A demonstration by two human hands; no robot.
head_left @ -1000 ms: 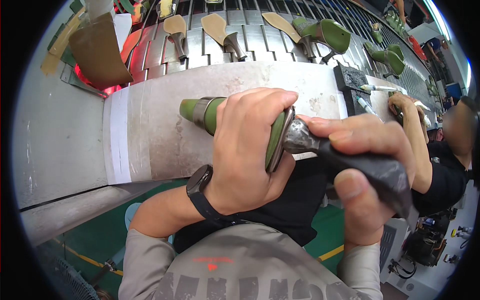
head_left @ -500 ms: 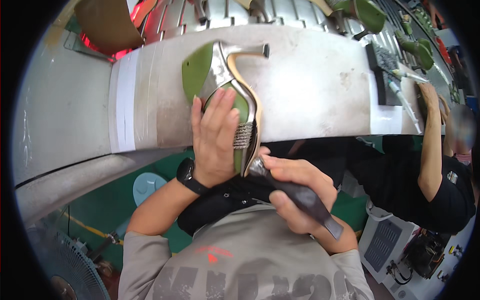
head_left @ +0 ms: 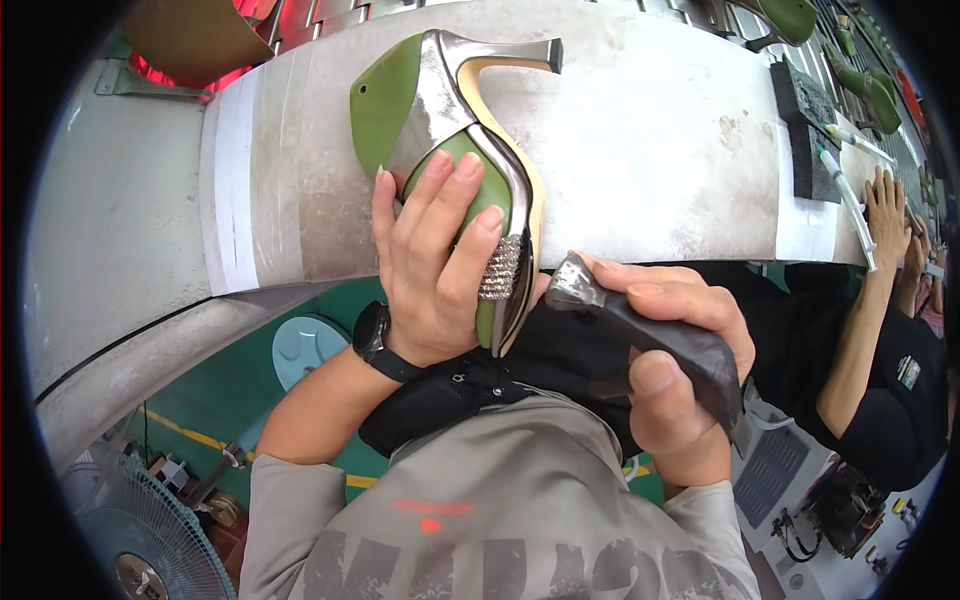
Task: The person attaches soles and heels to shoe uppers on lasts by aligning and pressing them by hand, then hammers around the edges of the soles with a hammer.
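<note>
A green and silver high-heeled shoe (head_left: 440, 110) lies on its side at the bench edge, its heel pointing right and its tan sole edge facing right. My left hand (head_left: 435, 250) wraps around the forefoot from the left, fingers pressed on the green upper beside a sparkling rhinestone band (head_left: 500, 268). In my right hand (head_left: 690, 350) is a dark hammer (head_left: 655, 335), gripped around its body. Its shiny, worn metal face (head_left: 575, 285) points toward the shoe's toe, with a gap between them.
A grey bench (head_left: 640, 150) runs across the front. On it at right sit a black block (head_left: 805, 130) and brush-like tools (head_left: 850, 205), near a co-worker's hand (head_left: 885, 215). More green shoes (head_left: 865, 85) stand on the conveyor. A fan (head_left: 150, 510) and a blue stool (head_left: 310, 350) are lower left.
My right hand has drawn the hammer away from the toe, to the right. My left hand stays on the shoe. The co-worker's hand has moved.
</note>
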